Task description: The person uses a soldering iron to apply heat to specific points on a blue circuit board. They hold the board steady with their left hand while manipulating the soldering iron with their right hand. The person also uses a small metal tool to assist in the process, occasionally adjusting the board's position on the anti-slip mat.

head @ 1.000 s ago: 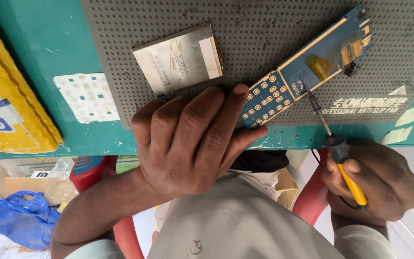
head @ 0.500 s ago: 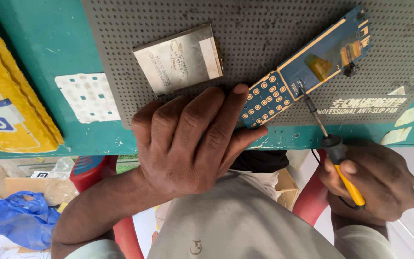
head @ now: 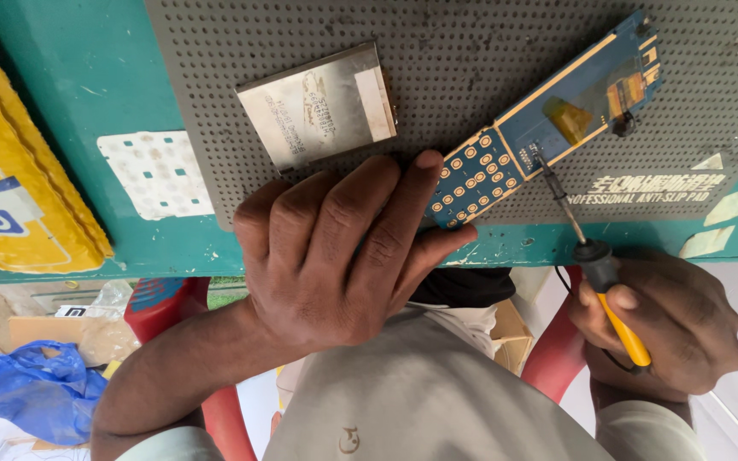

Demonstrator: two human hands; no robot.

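Hardly anything has shifted since the earlier frames: the soldering iron (head: pixel 595 277) tip has crept slightly along the blue circuit board (head: pixel 548 119), and both hands hold their places. Right hand (head: pixel 668 324) is closed around the iron's yellow handle, tip touching the board's mid-section. Left hand (head: pixel 343 248) lies flat, fingers (head: pixel 403 201) pinning the board's near end, with its gold pads, against the grey perforated mat (head: pixel 471 51). Doing this well, by judgement, calls for firm pinning and a brief, steady tip contact. Left of the board lies a silvery rectangular metal plate (head: pixel 318 107); a white dotted sticker (head: pixel 157 173) sits on the teal bench (head: pixel 61 77); a yellow padded package (head: pixel 19 196) lies far left.
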